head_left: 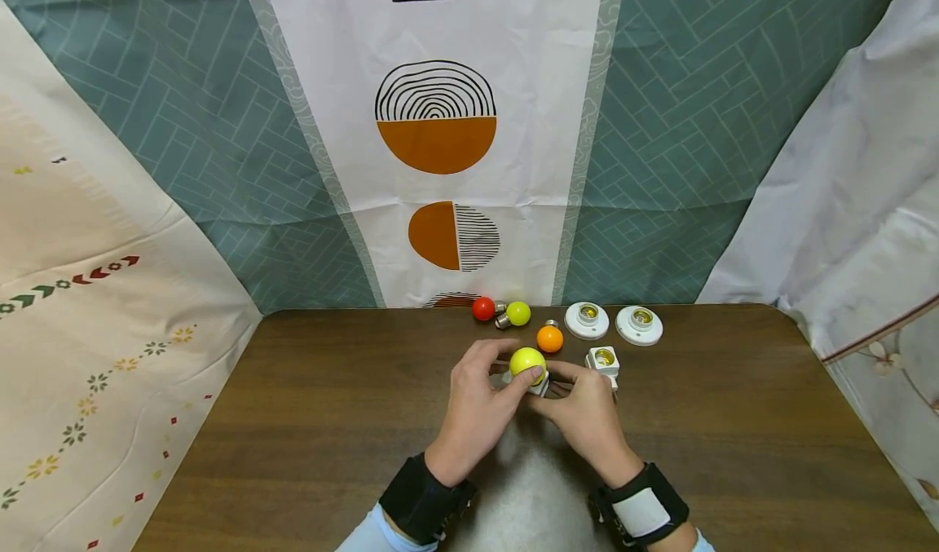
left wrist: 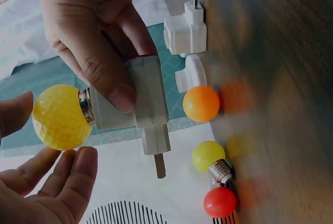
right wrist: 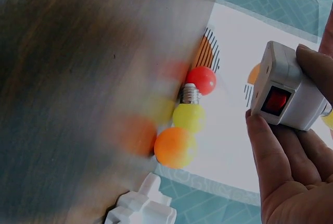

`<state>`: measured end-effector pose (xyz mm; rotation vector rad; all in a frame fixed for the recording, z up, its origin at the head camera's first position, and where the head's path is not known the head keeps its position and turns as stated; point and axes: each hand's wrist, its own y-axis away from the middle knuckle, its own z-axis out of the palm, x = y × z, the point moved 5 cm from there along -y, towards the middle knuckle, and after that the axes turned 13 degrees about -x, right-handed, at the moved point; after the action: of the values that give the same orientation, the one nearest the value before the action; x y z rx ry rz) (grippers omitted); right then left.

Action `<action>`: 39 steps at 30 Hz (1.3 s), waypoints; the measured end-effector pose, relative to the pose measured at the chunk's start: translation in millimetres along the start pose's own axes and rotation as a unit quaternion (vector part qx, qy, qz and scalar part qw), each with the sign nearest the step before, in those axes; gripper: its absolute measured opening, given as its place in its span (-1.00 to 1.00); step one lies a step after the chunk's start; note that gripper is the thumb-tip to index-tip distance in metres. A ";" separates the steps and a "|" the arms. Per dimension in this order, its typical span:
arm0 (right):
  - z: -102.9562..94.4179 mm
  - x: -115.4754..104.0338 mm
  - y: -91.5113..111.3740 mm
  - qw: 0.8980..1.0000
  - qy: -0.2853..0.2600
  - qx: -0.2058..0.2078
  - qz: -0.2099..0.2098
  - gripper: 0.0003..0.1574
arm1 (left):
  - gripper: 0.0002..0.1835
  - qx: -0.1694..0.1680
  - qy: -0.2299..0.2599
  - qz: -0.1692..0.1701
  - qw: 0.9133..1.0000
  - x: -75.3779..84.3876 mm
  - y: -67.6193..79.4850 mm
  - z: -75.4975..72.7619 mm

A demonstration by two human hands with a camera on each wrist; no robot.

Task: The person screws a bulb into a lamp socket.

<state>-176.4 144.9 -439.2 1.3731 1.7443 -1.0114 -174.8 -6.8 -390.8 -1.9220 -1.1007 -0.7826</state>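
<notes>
In the left wrist view, a yellow light bulb sits with its metal screw base at the mouth of a white plug-in bulb socket. My right hand grips the socket between thumb and fingers, above the table. A flat metal prong sticks out of the socket, and the right wrist view shows a red switch on it. Around the bulb's globe, my left hand has its thumb on one side and fingertips on the other. Part of the socket is hidden behind the hands in the head view.
Beyond the hands lie a red bulb, a yellow-green bulb and an orange bulb. Two round white lamp holders stand at the table's back edge. Another plug-in socket is just past the right hand.
</notes>
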 end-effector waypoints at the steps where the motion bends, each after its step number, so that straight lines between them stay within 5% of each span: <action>1: 0.1 -0.2 0.0 1.000 0.001 -0.001 -0.001 -0.44 | -0.58 0.000 -0.001 0.001 1.000 -0.3 0.0 0.0; 24: 0.1 0.3 -0.6 1.000 -0.010 -0.014 -0.001 -0.40 | -0.69 -0.036 0.011 0.043 0.998 -0.5 -4.3 2.6; 39: -0.6 -2.3 0.5 0.999 0.031 -0.015 -0.007 -0.48 | -0.62 -0.049 0.005 0.040 0.998 -0.3 -3.1 4.5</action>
<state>-175.5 144.4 -437.0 1.3899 1.8092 -0.9552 -177.0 -2.0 -392.3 -2.0283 -0.9898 -0.8141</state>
